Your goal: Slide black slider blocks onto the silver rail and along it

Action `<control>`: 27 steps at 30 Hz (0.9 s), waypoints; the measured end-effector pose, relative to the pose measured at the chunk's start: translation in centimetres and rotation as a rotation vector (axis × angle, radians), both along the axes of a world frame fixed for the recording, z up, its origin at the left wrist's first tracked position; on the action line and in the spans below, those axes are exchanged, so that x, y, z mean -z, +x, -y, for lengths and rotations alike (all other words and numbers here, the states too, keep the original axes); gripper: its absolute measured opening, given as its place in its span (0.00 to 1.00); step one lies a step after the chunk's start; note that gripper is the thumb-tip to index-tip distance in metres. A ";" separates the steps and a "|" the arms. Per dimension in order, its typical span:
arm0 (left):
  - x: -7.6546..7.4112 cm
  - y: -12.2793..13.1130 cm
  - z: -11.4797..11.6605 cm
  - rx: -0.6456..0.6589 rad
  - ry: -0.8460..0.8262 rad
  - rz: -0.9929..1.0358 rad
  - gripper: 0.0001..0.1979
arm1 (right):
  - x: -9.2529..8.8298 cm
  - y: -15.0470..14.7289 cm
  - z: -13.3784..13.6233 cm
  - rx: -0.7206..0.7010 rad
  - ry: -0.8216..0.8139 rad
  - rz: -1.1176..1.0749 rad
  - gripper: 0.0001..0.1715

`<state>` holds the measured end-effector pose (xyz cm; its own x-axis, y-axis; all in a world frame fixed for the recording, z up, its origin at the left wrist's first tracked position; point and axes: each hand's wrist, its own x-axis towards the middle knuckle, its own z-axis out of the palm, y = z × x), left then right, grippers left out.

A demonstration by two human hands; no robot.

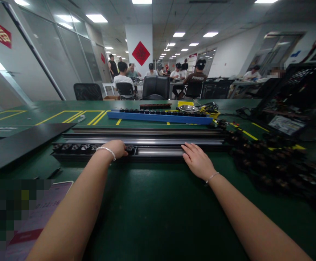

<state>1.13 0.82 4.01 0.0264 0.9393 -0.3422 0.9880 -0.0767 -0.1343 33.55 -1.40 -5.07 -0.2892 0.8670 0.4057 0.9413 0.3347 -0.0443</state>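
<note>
A long black and silver metal rail (158,151) lies across the green table in front of me. Several small black parts (73,147) sit in a row along its left end. My left hand (116,148) rests curled on the rail at the right end of that row, fingers closed over a black part there. My right hand (196,158) lies flat on the rail's near edge, fingers spread, holding nothing. Both wrists wear thin bracelets.
More rails (147,132) lie behind. A blue strip (160,116) with black parts lies further back. A heap of black parts (272,159) fills the right side. A black panel (16,143) lies left, a phone (38,214) near left. Seated people work in the background.
</note>
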 end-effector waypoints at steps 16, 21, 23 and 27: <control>4.7 0.9 2.9 -0.060 0.294 0.131 0.34 | 0.5 -0.2 -0.1 -0.004 0.061 -0.034 0.29; 6.4 1.9 3.8 -0.079 0.487 0.178 0.31 | 0.7 -0.1 -0.2 -0.002 0.076 -0.041 0.28; 6.7 2.3 3.9 -0.111 0.563 0.150 0.31 | 0.7 -0.1 -0.2 0.000 0.069 -0.038 0.28; 7.1 2.9 4.0 -0.118 0.661 0.126 0.30 | 0.6 -0.1 -0.2 0.006 0.054 -0.029 0.29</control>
